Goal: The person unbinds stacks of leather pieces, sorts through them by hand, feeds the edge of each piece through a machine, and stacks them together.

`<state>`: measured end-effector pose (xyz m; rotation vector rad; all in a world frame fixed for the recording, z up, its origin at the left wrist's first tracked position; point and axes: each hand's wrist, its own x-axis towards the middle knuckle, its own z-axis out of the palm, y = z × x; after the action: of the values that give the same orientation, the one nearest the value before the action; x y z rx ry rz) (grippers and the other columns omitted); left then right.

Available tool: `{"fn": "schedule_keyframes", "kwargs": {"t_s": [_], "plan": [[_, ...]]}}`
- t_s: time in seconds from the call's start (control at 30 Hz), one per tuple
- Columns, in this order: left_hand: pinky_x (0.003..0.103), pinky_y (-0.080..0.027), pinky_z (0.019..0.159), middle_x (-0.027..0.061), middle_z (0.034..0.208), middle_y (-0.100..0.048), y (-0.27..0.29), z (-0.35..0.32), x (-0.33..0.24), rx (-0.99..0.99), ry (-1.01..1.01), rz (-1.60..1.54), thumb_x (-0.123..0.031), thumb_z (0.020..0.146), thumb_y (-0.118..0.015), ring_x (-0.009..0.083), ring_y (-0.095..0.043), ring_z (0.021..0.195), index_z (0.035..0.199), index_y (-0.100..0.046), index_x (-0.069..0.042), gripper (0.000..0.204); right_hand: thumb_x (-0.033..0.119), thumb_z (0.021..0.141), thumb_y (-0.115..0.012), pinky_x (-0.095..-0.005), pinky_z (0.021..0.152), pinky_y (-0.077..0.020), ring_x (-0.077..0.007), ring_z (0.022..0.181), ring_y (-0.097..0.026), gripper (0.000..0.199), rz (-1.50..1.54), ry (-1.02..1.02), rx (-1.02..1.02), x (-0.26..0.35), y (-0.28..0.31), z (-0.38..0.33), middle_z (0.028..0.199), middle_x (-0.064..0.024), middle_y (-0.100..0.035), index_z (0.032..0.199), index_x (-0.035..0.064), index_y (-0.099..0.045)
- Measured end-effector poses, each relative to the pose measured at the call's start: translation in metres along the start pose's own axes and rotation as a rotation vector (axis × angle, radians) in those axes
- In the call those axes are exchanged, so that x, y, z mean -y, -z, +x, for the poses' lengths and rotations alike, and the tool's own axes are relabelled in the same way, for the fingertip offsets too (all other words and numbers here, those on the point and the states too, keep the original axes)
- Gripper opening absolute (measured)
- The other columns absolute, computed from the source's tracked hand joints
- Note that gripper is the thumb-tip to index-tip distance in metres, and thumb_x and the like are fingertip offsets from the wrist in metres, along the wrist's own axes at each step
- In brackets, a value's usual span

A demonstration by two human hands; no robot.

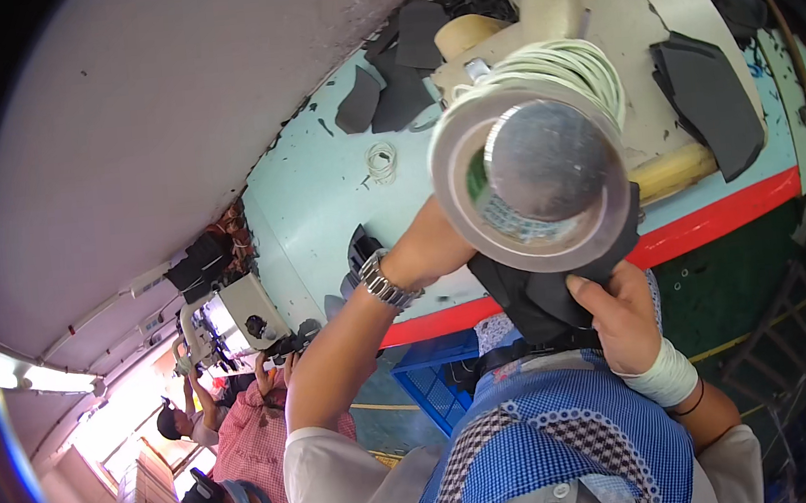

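Pale-blue table [321, 192]; both hands [619, 314] raised, clutching black fabric [537, 302].

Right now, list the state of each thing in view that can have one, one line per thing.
Left hand: raised, tucked behind the tape roll.
Right hand: closed on the black material.
Tape roll: upright on edge, face to the camera.
Black material: bunched, held under the roll.
White cord: wound in a coil.
Workbench: pale blue, paint chipped.
Dark cut pieces: lying flat on the bench.
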<state>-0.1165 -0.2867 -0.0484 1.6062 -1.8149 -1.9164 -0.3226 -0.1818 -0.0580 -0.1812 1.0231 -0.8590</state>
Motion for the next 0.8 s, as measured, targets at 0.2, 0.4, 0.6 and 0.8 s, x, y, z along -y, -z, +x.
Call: {"fn": "schedule_keyframes", "kwargs": {"t_s": [0.2,0.4,0.6,0.8], "plan": [[0.032,-0.043,0.099,0.0146,0.129,-0.057,0.002,-0.004,0.015,-0.002,0.035,-0.462,-0.016,0.09,-0.065,0.0188,-0.054,0.115,0.135,-0.046,0.002,0.052,0.004,0.09,-0.055,-0.0272,0.084,-0.0496,-0.015,0.095,-0.063,0.024,-0.092,-0.06,0.053,0.002,-0.002,-0.004,0.104,-0.0107,-0.066,0.111,-0.0077,-0.058],[0.033,-0.048,0.093,0.0135,0.119,-0.062,-0.002,-0.005,0.025,-0.041,-0.108,-0.174,-0.008,0.087,-0.066,0.0184,-0.058,0.109,0.13,-0.051,0.002,0.047,0.006,0.09,-0.057,-0.0267,0.077,-0.0492,-0.0126,0.09,-0.061,0.025,-0.039,0.156,-0.107,0.004,0.006,-0.001,0.105,-0.0091,-0.065,0.112,-0.0065,-0.058],[0.036,-0.042,0.107,0.0141,0.139,-0.049,0.004,-0.001,0.024,0.079,0.077,-0.292,-0.023,0.093,-0.065,0.0205,-0.046,0.13,0.138,-0.044,-0.006,0.053,0.006,0.09,-0.057,-0.0281,0.082,-0.0475,-0.0129,0.09,-0.061,0.023,-0.259,-0.181,-0.034,0.019,-0.001,-0.01,0.101,-0.0079,-0.066,0.109,-0.0067,-0.06],[0.036,-0.043,0.101,0.0119,0.136,-0.054,0.006,0.002,0.034,0.021,-0.171,0.081,-0.044,0.092,-0.061,0.0221,-0.05,0.124,0.132,-0.053,-0.007,0.055,0.004,0.091,-0.055,-0.0285,0.084,-0.0481,-0.0157,0.092,-0.062,0.027,-0.03,0.078,-0.061,0.005,0.009,-0.005,0.108,-0.0101,-0.064,0.115,-0.0068,-0.056]]}}
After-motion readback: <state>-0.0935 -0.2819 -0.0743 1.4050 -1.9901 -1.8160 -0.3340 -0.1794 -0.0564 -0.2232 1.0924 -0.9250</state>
